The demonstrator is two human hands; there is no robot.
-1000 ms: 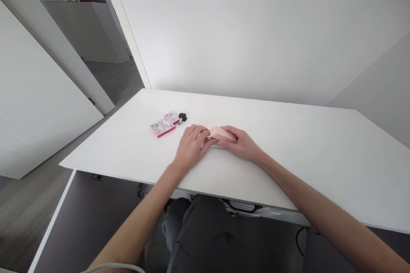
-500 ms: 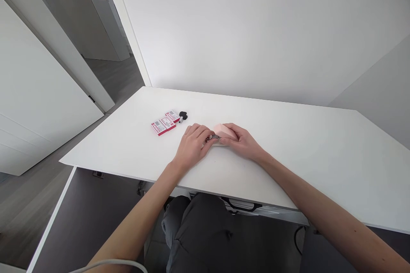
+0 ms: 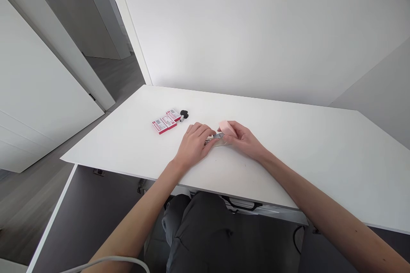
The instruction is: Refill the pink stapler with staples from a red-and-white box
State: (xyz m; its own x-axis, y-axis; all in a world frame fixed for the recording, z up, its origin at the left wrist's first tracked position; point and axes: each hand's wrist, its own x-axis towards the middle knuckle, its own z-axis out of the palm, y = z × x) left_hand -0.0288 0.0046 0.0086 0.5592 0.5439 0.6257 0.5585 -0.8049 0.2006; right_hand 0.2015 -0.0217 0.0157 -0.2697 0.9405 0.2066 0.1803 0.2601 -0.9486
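A small pink stapler (image 3: 224, 128) sits on the white table (image 3: 320, 158) between my two hands. My right hand (image 3: 241, 137) grips its pink top, which is tilted up so that the grey metal part (image 3: 218, 136) shows underneath. My left hand (image 3: 196, 143) has its fingers curled at the stapler's left end, pinching at the metal part. What lies between those fingertips is too small to make out.
Three small red and white boxes (image 3: 164, 122) lie left of my hands, with a small black object (image 3: 183, 114) beside them. A doorway at the left opens onto a grey floor and a white cabinet (image 3: 86, 25). My dark-trousered lap (image 3: 205, 230) is under the table edge.
My right hand has tipped the stapler's pink top upward, exposing the metal part. My left hand's fingers stay at its left end. The camera shifted slightly.
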